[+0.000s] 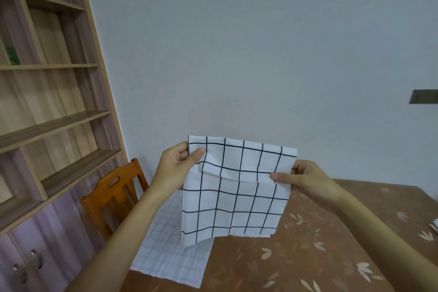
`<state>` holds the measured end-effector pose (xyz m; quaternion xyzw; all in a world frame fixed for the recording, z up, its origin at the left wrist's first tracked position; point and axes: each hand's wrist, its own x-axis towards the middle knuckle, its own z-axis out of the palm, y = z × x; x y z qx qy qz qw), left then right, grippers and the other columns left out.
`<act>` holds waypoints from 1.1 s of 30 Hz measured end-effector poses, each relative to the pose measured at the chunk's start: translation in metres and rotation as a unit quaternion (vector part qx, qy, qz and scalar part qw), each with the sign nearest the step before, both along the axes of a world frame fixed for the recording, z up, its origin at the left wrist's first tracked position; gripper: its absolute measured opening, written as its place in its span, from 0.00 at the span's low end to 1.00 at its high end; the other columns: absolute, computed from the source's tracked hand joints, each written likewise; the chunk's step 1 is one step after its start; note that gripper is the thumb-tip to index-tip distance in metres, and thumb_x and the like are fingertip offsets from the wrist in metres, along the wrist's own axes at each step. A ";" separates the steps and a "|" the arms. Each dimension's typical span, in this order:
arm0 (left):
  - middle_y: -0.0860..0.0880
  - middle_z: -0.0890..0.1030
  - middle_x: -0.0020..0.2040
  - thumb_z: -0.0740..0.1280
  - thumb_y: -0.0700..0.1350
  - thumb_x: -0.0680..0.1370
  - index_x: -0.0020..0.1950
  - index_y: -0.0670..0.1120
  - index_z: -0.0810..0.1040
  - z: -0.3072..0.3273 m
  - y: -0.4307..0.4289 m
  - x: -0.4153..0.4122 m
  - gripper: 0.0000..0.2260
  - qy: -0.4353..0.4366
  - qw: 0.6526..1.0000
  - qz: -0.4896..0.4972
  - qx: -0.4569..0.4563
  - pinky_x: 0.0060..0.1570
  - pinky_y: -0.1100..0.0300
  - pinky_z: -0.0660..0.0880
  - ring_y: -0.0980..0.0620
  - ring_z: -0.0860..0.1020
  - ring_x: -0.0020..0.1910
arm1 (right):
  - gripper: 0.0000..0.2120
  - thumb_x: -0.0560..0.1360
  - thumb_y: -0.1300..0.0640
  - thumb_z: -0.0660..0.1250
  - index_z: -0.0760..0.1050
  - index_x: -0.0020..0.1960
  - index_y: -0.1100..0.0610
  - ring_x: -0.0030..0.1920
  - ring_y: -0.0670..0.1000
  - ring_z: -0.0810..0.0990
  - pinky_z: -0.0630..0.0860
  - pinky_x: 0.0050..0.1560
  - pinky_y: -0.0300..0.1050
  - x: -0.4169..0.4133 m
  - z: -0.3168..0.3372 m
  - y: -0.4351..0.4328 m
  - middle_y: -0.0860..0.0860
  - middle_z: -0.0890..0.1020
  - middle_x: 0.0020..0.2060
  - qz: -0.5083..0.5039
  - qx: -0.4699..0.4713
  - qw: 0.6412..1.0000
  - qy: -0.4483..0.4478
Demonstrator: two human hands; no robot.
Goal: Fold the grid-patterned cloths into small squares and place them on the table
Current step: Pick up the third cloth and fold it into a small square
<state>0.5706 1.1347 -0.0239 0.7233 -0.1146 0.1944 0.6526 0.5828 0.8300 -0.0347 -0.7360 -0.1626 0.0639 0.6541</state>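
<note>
A white cloth with a bold black grid (237, 204) hangs in the air above the table, its top part folded over toward me as a flap. My left hand (179, 161) pinches its upper left corner and my right hand (305, 178) pinches its right edge at the fold. Below it, a second white cloth with a fine pale grid (170, 253) lies spread flat on the left part of the table, partly hidden by the held cloth and my left forearm.
The table (308, 244) has a brown cover with a leaf print. A wooden chair (111, 197) stands at its far left, in front of a tall wooden shelf unit (47, 102). A small white thing (435, 225) shows at the right edge.
</note>
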 end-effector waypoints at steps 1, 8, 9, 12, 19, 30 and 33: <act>0.49 0.88 0.52 0.68 0.41 0.80 0.58 0.45 0.82 0.000 0.001 -0.001 0.08 0.000 1.000 -0.002 0.005 0.54 0.59 0.82 0.50 0.85 0.53 | 0.09 0.75 0.63 0.72 0.83 0.55 0.62 0.48 0.53 0.88 0.82 0.42 0.37 0.000 0.000 0.001 0.54 0.88 0.47 -0.004 0.007 1.000 -0.006; 0.46 0.87 0.55 0.74 0.36 0.74 0.65 0.46 0.78 -0.011 0.009 -0.009 0.21 0.085 0.989 -0.089 0.078 0.51 0.50 0.84 0.46 0.85 0.54 | 0.09 0.77 0.59 0.70 0.83 0.56 0.60 0.52 0.56 0.87 0.83 0.50 0.46 0.003 0.002 0.001 0.57 0.87 0.51 -0.057 0.052 0.996 -0.051; 0.45 0.87 0.54 0.74 0.35 0.74 0.65 0.45 0.78 -0.012 0.009 -0.008 0.20 0.083 0.991 -0.082 0.069 0.51 0.48 0.83 0.44 0.85 0.54 | 0.10 0.78 0.57 0.69 0.83 0.57 0.59 0.52 0.56 0.87 0.83 0.48 0.45 0.002 0.002 0.002 0.57 0.87 0.51 -0.056 0.067 0.995 -0.041; 0.45 0.87 0.54 0.74 0.36 0.75 0.64 0.44 0.79 -0.011 0.010 -0.008 0.18 0.074 0.995 -0.063 0.033 0.51 0.46 0.83 0.44 0.86 0.53 | 0.13 0.78 0.52 0.68 0.82 0.60 0.56 0.53 0.54 0.87 0.82 0.48 0.45 0.001 -0.002 0.002 0.53 0.87 0.53 -0.025 0.059 0.998 -0.015; 0.43 0.87 0.51 0.69 0.38 0.79 0.62 0.46 0.78 -0.005 0.011 -0.008 0.12 0.070 0.994 -0.080 0.031 0.45 0.57 0.83 0.45 0.86 0.50 | 0.10 0.77 0.58 0.70 0.84 0.56 0.60 0.51 0.56 0.87 0.84 0.48 0.46 -0.003 -0.006 0.006 0.55 0.88 0.50 -0.028 0.040 0.998 -0.029; 0.44 0.88 0.50 0.69 0.38 0.79 0.63 0.45 0.80 -0.009 0.013 -0.006 0.13 0.094 0.993 -0.062 0.035 0.46 0.55 0.84 0.45 0.86 0.50 | 0.12 0.73 0.61 0.74 0.84 0.56 0.59 0.53 0.55 0.87 0.82 0.56 0.50 -0.001 0.001 -0.006 0.54 0.87 0.52 -0.013 0.018 0.998 -0.051; 0.43 0.87 0.53 0.71 0.40 0.78 0.64 0.47 0.79 -0.008 0.014 -0.007 0.14 0.112 0.990 -0.073 0.042 0.56 0.43 0.81 0.41 0.85 0.53 | 0.08 0.75 0.63 0.72 0.85 0.53 0.60 0.52 0.56 0.87 0.83 0.55 0.52 0.000 0.000 -0.008 0.55 0.88 0.50 -0.045 0.024 0.996 -0.066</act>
